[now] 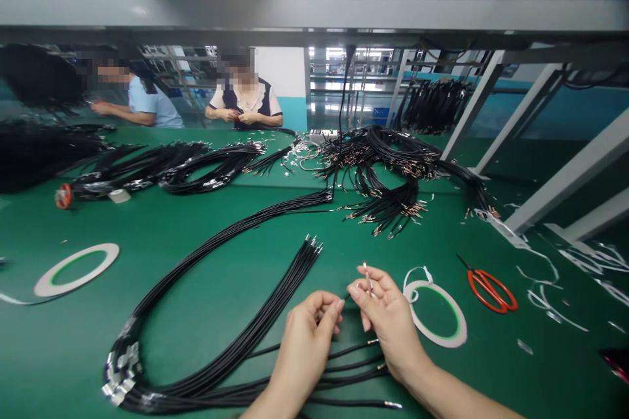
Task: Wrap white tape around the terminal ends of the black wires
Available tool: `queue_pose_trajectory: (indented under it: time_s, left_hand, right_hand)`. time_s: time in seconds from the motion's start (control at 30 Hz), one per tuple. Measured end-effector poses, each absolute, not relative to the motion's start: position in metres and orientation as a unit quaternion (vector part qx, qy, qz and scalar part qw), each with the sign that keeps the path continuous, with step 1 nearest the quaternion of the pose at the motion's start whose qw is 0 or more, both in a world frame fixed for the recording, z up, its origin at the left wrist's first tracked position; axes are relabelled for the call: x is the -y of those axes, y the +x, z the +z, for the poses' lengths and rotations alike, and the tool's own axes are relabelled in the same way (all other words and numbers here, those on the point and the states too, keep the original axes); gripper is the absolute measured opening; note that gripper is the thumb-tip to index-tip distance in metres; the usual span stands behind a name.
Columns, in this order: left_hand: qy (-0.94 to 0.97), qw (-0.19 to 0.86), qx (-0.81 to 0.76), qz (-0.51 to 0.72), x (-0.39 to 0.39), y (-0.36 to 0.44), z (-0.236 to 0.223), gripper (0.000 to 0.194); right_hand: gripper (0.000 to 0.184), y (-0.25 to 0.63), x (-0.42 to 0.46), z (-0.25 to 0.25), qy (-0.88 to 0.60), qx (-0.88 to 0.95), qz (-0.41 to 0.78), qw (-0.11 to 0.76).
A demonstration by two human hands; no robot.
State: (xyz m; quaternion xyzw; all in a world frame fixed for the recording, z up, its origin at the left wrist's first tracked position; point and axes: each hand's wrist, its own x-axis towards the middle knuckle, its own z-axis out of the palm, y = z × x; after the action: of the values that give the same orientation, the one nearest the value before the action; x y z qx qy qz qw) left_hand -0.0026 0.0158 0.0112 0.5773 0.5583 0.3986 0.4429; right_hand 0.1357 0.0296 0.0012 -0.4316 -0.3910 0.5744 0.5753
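My left hand (305, 335) pinches a black cable (346, 296) close to its end, thumb against the curled fingers. Just right of it, the fingers of my right hand (388, 321) are closed on that cable's copper-coloured end (366, 277), part of which sticks up past the fingertips. A long looped bundle of black cables (196, 252) lies on the green table around my left side, wrapped with shiny clear tape (122, 373) at its bend. Several loose cable ends with metal tips pass beneath my hands. Beside my right hand rests a white tape roll (439, 314).
Orange-handled scissors (491, 289) and white tape scraps (555, 314) lie to the right. Another tape roll (78, 270) is at left. Cable piles (388, 163) cover the table's back. A grey shelf beam (314, 6) crosses above. Two co-workers (246, 98) sit opposite.
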Motion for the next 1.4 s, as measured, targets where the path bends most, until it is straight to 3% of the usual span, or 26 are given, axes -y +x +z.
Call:
queue_pose_trajectory:
  time_s: [0.13,0.23,0.43,0.8,1.4]
  left_hand:
    - [0.626,0.390,-0.552,0.389,-0.016,-0.001,0.011,0.019]
    - [0.635,0.405,-0.522,0.401,-0.018,0.000,0.006,0.014]
    - [0.620,0.395,-0.526,0.427,-0.023,0.002,0.001,0.021]
    - [0.660,0.320,-0.520,0.438,-0.024,0.004,0.003,0.016]
    - [0.717,0.228,-0.510,0.417,-0.019,0.004,-0.004,0.012]
  right_hand:
    - [0.042,0.136,-0.031,-0.003,-0.424,0.406,0.601,0.543]
    - [0.039,0.136,-0.031,-0.005,-0.438,0.405,0.589,0.544]
    - [0.027,0.141,-0.026,-0.010,-0.492,0.394,0.492,0.601]
    - [0.026,0.140,-0.019,-0.015,-0.489,0.492,0.500,0.519]
    - [0.027,0.142,-0.019,-0.009,-0.497,0.500,0.491,0.512]
